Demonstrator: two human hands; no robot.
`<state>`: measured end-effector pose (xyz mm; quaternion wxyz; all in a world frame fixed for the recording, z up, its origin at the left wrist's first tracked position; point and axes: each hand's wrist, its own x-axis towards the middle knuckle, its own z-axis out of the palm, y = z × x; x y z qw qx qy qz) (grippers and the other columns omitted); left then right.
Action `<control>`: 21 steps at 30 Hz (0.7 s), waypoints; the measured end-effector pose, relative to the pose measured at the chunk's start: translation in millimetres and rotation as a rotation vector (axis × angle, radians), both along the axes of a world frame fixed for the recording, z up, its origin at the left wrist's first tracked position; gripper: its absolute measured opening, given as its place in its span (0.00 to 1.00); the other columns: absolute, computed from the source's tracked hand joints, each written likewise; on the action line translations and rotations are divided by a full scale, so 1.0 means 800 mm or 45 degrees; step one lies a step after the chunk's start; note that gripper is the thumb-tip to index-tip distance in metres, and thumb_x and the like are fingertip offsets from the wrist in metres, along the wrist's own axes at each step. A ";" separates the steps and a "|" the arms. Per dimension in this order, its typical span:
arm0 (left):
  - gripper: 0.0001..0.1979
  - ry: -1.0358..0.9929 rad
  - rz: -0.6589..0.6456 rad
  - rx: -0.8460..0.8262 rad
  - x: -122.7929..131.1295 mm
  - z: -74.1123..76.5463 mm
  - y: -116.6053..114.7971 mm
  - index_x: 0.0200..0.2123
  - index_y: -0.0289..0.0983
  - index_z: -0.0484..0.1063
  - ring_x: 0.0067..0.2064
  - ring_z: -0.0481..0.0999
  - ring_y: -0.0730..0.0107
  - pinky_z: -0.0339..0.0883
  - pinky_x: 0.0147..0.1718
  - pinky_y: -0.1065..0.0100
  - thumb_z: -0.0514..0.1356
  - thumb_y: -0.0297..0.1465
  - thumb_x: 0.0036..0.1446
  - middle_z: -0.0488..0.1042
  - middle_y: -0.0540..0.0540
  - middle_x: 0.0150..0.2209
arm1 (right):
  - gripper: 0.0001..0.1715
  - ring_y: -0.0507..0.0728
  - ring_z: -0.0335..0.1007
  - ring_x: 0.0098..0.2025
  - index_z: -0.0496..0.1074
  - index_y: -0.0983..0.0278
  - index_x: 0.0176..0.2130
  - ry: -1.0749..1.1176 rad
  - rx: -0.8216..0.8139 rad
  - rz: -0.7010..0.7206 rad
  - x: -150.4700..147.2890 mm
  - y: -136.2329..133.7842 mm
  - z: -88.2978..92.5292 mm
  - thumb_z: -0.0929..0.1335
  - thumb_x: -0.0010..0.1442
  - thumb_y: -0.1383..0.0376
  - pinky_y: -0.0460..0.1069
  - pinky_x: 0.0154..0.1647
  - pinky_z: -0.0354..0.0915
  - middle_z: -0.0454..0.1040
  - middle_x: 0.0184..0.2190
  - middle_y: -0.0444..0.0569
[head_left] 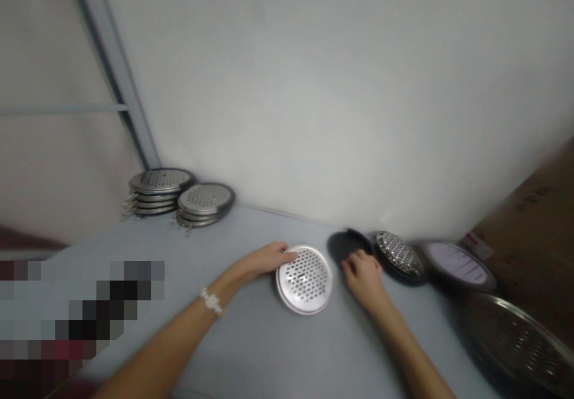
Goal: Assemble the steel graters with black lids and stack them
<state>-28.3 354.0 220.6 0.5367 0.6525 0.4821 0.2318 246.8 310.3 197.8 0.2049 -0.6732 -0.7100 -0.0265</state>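
Observation:
A round silver grater disc with rows of slots is tilted toward me above the grey table. My left hand grips its upper left rim, thumb on the face and fingers behind. My right hand is closed, its fingers curled in front of a round black plastic piece near the wall. Whatever those fingers may hold is hidden. Just right of that hand lies another silver grater disc on a black base.
At the back left stand two stacks of similar discs, a taller stack and a shorter stack, with small wire parts sticking out. On the right are a dark container with a pale round inside, a large metal disc and a cardboard box.

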 end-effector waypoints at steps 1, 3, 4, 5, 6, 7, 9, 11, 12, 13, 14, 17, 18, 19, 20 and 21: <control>0.23 -0.077 0.045 -0.046 0.002 0.000 -0.001 0.36 0.33 0.73 0.32 0.73 0.67 0.61 0.29 0.70 0.64 0.48 0.50 0.77 0.46 0.32 | 0.13 0.61 0.71 0.43 0.74 0.62 0.32 0.008 0.001 0.001 0.000 -0.001 -0.002 0.63 0.66 0.64 0.54 0.47 0.60 0.75 0.36 0.52; 0.22 -0.176 0.146 -0.142 0.005 0.000 0.000 0.37 0.34 0.71 0.27 0.70 0.71 0.57 0.25 0.72 0.65 0.46 0.49 0.74 0.50 0.28 | 0.14 0.62 0.69 0.45 0.74 0.62 0.35 0.023 0.023 -0.039 0.001 -0.002 -0.003 0.61 0.68 0.64 0.55 0.46 0.60 0.76 0.39 0.53; 0.20 -0.192 0.191 -0.183 0.007 0.000 0.001 0.36 0.34 0.70 0.24 0.67 0.74 0.53 0.22 0.73 0.65 0.45 0.49 0.72 0.52 0.25 | 0.14 0.64 0.68 0.47 0.75 0.62 0.38 0.029 0.042 -0.075 0.003 -0.002 -0.003 0.60 0.68 0.64 0.56 0.47 0.60 0.75 0.42 0.55; 0.19 -0.194 0.224 -0.217 0.009 -0.001 0.003 0.35 0.35 0.70 0.21 0.64 0.76 0.50 0.20 0.73 0.65 0.45 0.49 0.68 0.55 0.21 | 0.15 0.66 0.66 0.50 0.75 0.63 0.42 0.034 0.058 -0.113 0.005 -0.001 -0.003 0.60 0.68 0.64 0.57 0.47 0.60 0.75 0.46 0.57; 0.18 -0.191 0.247 -0.239 0.011 -0.002 0.005 0.33 0.35 0.69 0.19 0.60 0.77 0.46 0.19 0.74 0.65 0.44 0.49 0.65 0.57 0.19 | 0.16 0.68 0.64 0.52 0.74 0.63 0.44 0.038 0.070 -0.145 0.007 -0.001 -0.003 0.59 0.68 0.65 0.59 0.47 0.60 0.74 0.48 0.59; 0.17 -0.188 0.262 -0.248 0.012 -0.002 0.007 0.32 0.36 0.68 0.17 0.57 0.79 0.44 0.18 0.74 0.65 0.43 0.50 0.62 0.58 0.17 | 0.16 0.69 0.64 0.52 0.74 0.63 0.46 0.044 0.073 -0.165 0.009 -0.001 -0.004 0.59 0.67 0.65 0.60 0.47 0.60 0.74 0.48 0.59; 0.17 -0.201 0.276 -0.236 0.015 -0.003 0.009 0.33 0.36 0.69 0.17 0.55 0.79 0.42 0.18 0.74 0.64 0.43 0.50 0.60 0.59 0.16 | 0.17 0.68 0.65 0.50 0.74 0.63 0.46 0.059 0.062 -0.172 0.013 -0.002 -0.005 0.58 0.67 0.66 0.60 0.46 0.61 0.75 0.46 0.59; 0.17 -0.235 0.277 -0.216 0.016 -0.004 0.009 0.36 0.35 0.70 0.17 0.57 0.80 0.44 0.18 0.75 0.64 0.43 0.51 0.62 0.58 0.18 | 0.17 0.67 0.67 0.47 0.74 0.62 0.45 0.077 0.053 -0.161 0.016 -0.002 -0.007 0.58 0.66 0.67 0.61 0.46 0.62 0.76 0.43 0.57; 0.18 -0.250 0.273 -0.207 0.017 -0.004 0.008 0.38 0.34 0.70 0.18 0.58 0.80 0.45 0.18 0.75 0.64 0.43 0.51 0.63 0.58 0.18 | 0.17 0.67 0.67 0.47 0.74 0.62 0.46 0.085 0.055 -0.160 0.017 -0.002 -0.008 0.58 0.66 0.67 0.61 0.46 0.62 0.75 0.43 0.58; 0.19 -0.266 0.268 -0.197 0.017 -0.005 0.006 0.38 0.34 0.71 0.18 0.59 0.80 0.46 0.18 0.75 0.64 0.43 0.51 0.64 0.57 0.19 | 0.18 0.68 0.66 0.48 0.73 0.63 0.47 0.086 0.064 -0.166 0.019 -0.001 -0.009 0.59 0.65 0.67 0.62 0.47 0.62 0.74 0.44 0.59; 0.19 -0.280 0.262 -0.188 0.018 -0.006 0.005 0.39 0.33 0.71 0.18 0.59 0.80 0.47 0.18 0.75 0.64 0.43 0.51 0.64 0.57 0.19 | 0.19 0.69 0.65 0.50 0.73 0.63 0.49 0.092 0.080 -0.174 0.020 0.000 -0.010 0.60 0.63 0.67 0.63 0.49 0.62 0.73 0.47 0.61; 0.22 -0.302 0.250 -0.172 0.018 -0.009 0.003 0.40 0.32 0.72 0.18 0.59 0.80 0.47 0.18 0.75 0.65 0.44 0.51 0.65 0.57 0.19 | 0.26 0.74 0.60 0.57 0.70 0.68 0.55 0.276 0.126 -0.200 0.025 0.005 -0.013 0.63 0.57 0.68 0.67 0.57 0.57 0.66 0.54 0.66; 0.23 -0.307 0.247 -0.169 0.018 -0.010 0.003 0.42 0.32 0.71 0.18 0.60 0.80 0.47 0.18 0.75 0.65 0.44 0.51 0.66 0.56 0.20 | 0.29 0.75 0.59 0.58 0.69 0.69 0.56 0.367 0.126 -0.205 0.026 0.006 -0.014 0.64 0.54 0.68 0.68 0.59 0.55 0.65 0.55 0.67; 0.23 -0.314 0.244 -0.167 0.018 -0.010 0.002 0.44 0.32 0.71 0.19 0.60 0.80 0.48 0.18 0.75 0.65 0.44 0.52 0.67 0.56 0.21 | 0.31 0.75 0.60 0.58 0.69 0.69 0.57 0.454 0.116 -0.208 0.028 0.007 -0.015 0.64 0.53 0.68 0.68 0.61 0.54 0.64 0.55 0.67; 0.24 -0.320 0.242 -0.163 0.018 -0.010 0.001 0.47 0.32 0.70 0.19 0.61 0.80 0.48 0.18 0.75 0.65 0.43 0.53 0.68 0.55 0.22 | 0.33 0.75 0.61 0.58 0.68 0.69 0.57 0.527 0.098 -0.211 0.029 0.008 -0.017 0.64 0.51 0.67 0.68 0.61 0.54 0.64 0.55 0.67; 0.25 -0.324 0.241 -0.157 0.018 -0.010 0.000 0.50 0.32 0.68 0.19 0.61 0.80 0.49 0.18 0.75 0.64 0.42 0.54 0.69 0.55 0.23 | 0.34 0.74 0.63 0.57 0.68 0.68 0.57 0.576 0.075 -0.214 0.031 0.008 -0.018 0.64 0.51 0.67 0.67 0.61 0.55 0.65 0.54 0.66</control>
